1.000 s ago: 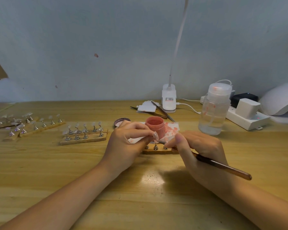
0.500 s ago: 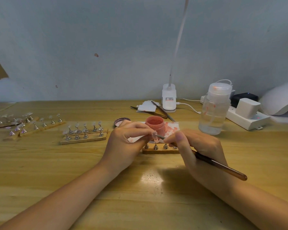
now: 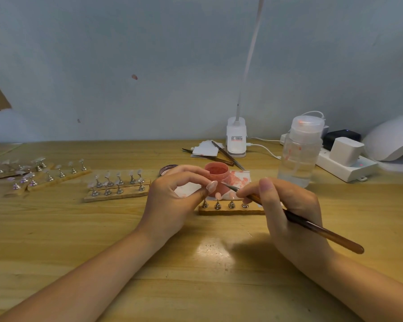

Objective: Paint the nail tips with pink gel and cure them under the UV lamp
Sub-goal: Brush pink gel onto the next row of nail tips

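An open jar of pink gel (image 3: 216, 171) stands on a stained paper (image 3: 241, 180) at the table's centre. In front of it lies a wooden holder strip (image 3: 230, 211) with several metal stands; a pink-coated nail tip (image 3: 218, 195) sits on one of them. My left hand (image 3: 172, 198) is loosely curled just left of that tip, thumb and forefinger slightly apart, nothing between them. My right hand (image 3: 286, 203) grips a thin brown brush (image 3: 323, 232), its bristle end pointing left at the jar's side, just above the tip. The white UV lamp (image 3: 396, 142) sits at the far right.
More strips of clear nail tips (image 3: 116, 182) lie left of centre, others (image 3: 33, 174) at the far left. The jar's lid (image 3: 168, 169), tweezers (image 3: 221, 156), a clip lamp base (image 3: 236, 140), a clear pump bottle (image 3: 299, 152) and a power strip (image 3: 344, 169) stand behind.
My left hand held the nail tip up at the brush before; now the tip sits on the strip and the fingers have come off it. The brush has drawn back slightly to the right.
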